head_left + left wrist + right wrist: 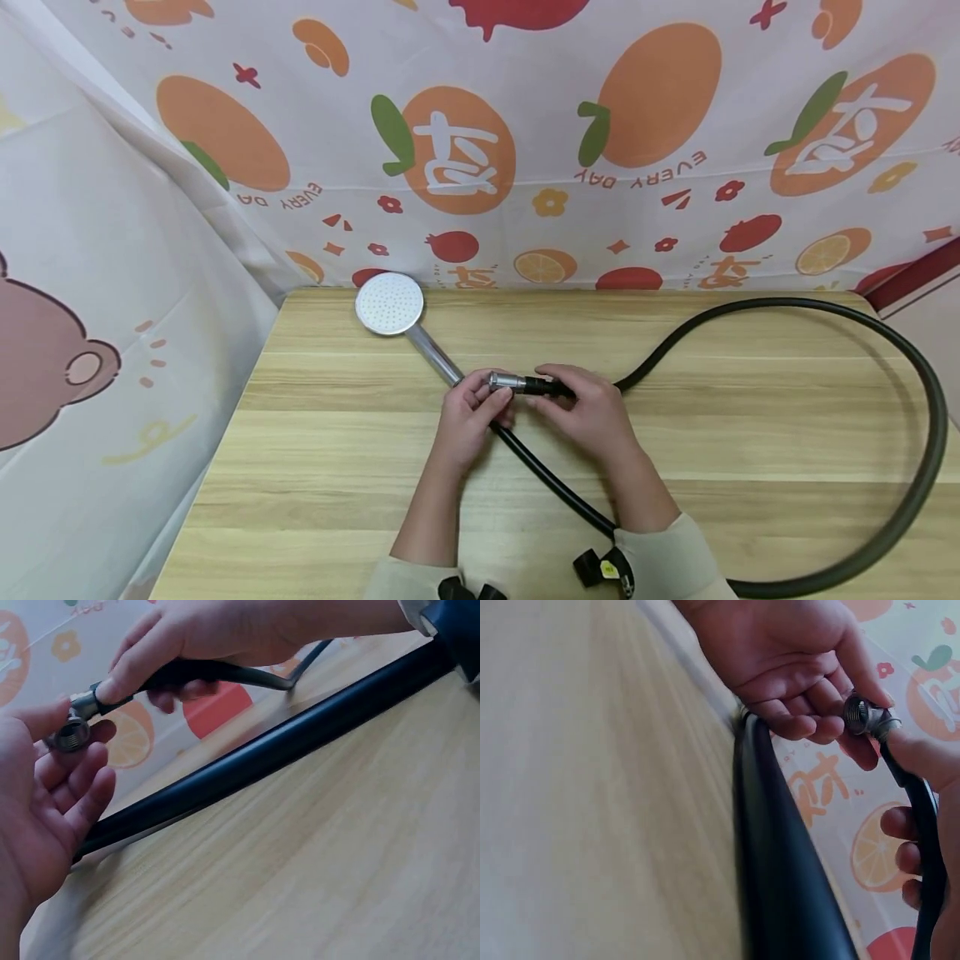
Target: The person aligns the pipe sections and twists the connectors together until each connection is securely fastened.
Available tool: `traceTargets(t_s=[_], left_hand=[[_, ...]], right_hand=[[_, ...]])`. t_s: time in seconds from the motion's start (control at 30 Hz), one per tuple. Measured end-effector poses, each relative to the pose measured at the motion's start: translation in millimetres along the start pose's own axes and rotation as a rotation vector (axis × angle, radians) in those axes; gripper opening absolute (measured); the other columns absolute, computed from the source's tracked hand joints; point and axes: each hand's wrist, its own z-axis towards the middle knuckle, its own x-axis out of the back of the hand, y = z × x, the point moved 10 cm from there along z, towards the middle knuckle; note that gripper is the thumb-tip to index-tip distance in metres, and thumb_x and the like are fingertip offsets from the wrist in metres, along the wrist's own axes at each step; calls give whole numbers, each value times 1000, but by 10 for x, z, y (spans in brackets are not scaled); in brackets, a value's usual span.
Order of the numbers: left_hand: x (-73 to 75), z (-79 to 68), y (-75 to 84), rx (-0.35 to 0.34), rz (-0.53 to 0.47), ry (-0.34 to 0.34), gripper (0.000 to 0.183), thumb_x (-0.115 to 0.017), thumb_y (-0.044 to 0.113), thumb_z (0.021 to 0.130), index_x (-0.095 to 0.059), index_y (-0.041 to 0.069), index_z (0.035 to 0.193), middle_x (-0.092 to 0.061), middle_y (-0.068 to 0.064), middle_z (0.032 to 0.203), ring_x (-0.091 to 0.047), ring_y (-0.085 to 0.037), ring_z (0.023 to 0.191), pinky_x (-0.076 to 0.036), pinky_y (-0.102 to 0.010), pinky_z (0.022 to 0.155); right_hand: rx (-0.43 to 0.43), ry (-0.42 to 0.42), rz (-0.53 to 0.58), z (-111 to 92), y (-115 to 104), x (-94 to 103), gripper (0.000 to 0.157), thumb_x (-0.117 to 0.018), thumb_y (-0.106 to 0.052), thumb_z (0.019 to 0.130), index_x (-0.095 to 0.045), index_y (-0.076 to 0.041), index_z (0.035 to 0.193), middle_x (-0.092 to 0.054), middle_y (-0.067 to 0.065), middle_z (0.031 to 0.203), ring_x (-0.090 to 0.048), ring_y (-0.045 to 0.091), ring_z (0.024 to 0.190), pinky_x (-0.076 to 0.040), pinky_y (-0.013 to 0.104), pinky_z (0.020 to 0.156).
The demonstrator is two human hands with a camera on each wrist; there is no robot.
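Observation:
A chrome shower head (390,304) lies at the back left of the table, its handle (435,352) slanting down toward my left hand (467,421). A black shower hose (555,485) continues from under that hand and loops round to the right. My left thumb and finger pinch the metal hose connector (506,381) on the hose's free end; its round threaded opening shows in both wrist views. My right hand (598,414) grips the black hose end just behind the connector. The joint between handle and hose is hidden by the left hand.
The wooden table (337,500) carries the hose's wide loop on its right side. A white cloth (555,100) printed with fruit hangs behind the table's back edge, and another patterned cloth (150,283) hangs at the left. Black wrist devices (606,571) sit near the sleeves.

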Motion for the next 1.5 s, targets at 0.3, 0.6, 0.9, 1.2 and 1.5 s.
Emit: traceTargets(t_s=[0.3, 0.6, 0.9, 1.2, 1.5], left_hand=[[70, -6, 3, 15, 15, 104, 17, -62, 4, 94, -60, -5, 109, -68, -31, 88, -59, -16, 54, -55, -27, 55], [-6, 6, -11, 6, -24, -17, 25, -62, 7, 96, -56, -11, 112, -65, -17, 83, -60, -14, 66, -54, -24, 61], [-78, -14, 32, -10, -6, -118, 28, -60, 4, 96, -53, -12, 118, -66, -12, 98, -59, -15, 77, -54, -25, 67], [-63, -19, 34, -30, 73, -139, 27, -61, 7, 96, -54, -7, 119, -69, 0, 99, -60, -19, 83, -55, -29, 73], [-26, -10, 15, 15, 11, -30, 26, -61, 4, 95, -55, -10, 117, -69, -5, 90, -64, -17, 74, -57, -30, 66]], right_hand=[[10, 73, -130, 11, -77, 8, 29, -84, -26, 76, -77, -16, 102, -71, -3, 83, -64, 13, 76, -46, 38, 79], [86, 23, -146, -7, -132, -9, 24, -80, -28, 81, -76, -15, 101, -73, -1, 80, -61, 8, 63, -49, 24, 56], [20, -56, -63, -22, -66, -22, 23, -78, -27, 83, -77, -14, 101, -77, 1, 97, -74, 15, 83, -58, 30, 65], [-147, -151, 63, -42, 80, -77, 25, -75, -24, 87, -77, -12, 108, -76, 4, 103, -73, 19, 93, -60, 36, 75], [-108, -82, 8, -39, 107, -94, 23, -79, -29, 83, -76, -16, 101, -76, -2, 94, -69, 9, 77, -56, 28, 66]])
